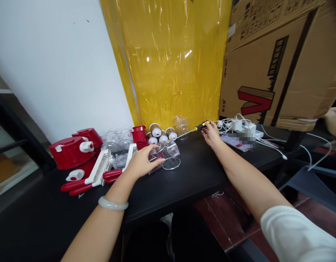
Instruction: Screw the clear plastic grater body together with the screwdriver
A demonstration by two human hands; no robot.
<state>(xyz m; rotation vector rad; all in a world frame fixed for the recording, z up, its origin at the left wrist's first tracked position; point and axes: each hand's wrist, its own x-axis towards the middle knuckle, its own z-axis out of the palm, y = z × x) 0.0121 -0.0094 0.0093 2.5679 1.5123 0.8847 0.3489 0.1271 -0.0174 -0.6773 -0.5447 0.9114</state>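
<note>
My left hand [143, 160] is closed around a clear plastic part [170, 148] with a round, ring-like rim, held just over the black table. In my right hand [211, 134] is a screwdriver [202, 125] with a black and yellow handle, gripped between fingers and thumb. Its long metal shaft points left, and the tip reaches the clear part; whether it sits on a screw is too small to tell. Close behind my left hand are several metal-and-white drums [155, 130] and a red cup-like part [139, 134].
Red housings [71, 152] and white frames with red handles [100, 168] lie at left, beside more clear parts [112, 135]. Along the black table [195, 174], a phone [235, 142] and white cables [266, 143] lie at right. A cardboard box [266, 65] stands behind; another person's arm [334, 122] shows far right.
</note>
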